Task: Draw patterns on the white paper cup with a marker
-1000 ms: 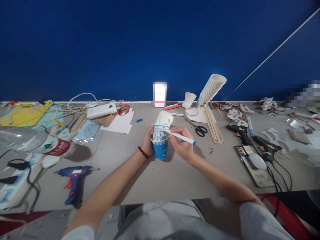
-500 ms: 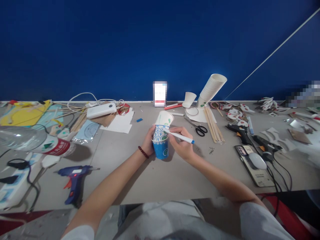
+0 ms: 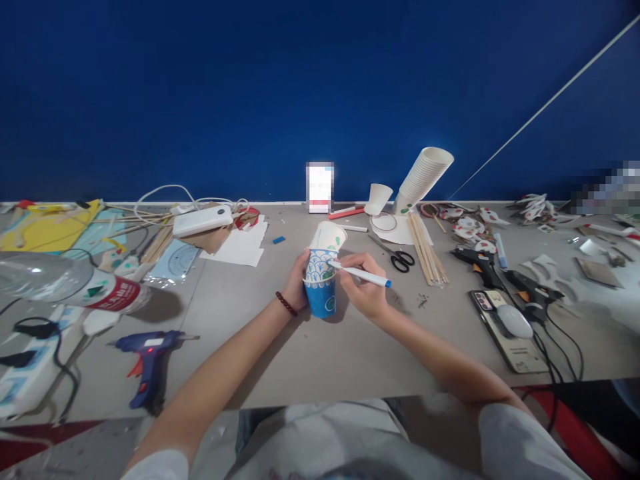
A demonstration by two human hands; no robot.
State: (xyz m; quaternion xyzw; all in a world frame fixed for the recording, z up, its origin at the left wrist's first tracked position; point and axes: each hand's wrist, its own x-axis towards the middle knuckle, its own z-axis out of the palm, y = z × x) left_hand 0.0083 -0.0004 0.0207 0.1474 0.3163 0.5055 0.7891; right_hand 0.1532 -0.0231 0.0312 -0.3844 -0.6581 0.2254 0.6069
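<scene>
In the middle of the head view stands a stack of paper cups, the lower one solid blue, the one above it patterned with blue scale-like arcs, and a white one on top tilted to the right. My left hand is wrapped round the left side of the stack, its fingers mostly hidden behind the cups. With my right hand I grip a white marker with a blue end. The marker's tip is at the patterned cup's surface, near a green mark.
Behind the cups are a lit phone, scissors, a leaning stack of white cups and wooden sticks. A blue glue gun and a plastic bottle lie left. Black glue guns and another phone lie right.
Very little differs. The marker has shifted slightly in my right hand, its blue end a touch further right. The cups and my left hand are nearly where they were.
</scene>
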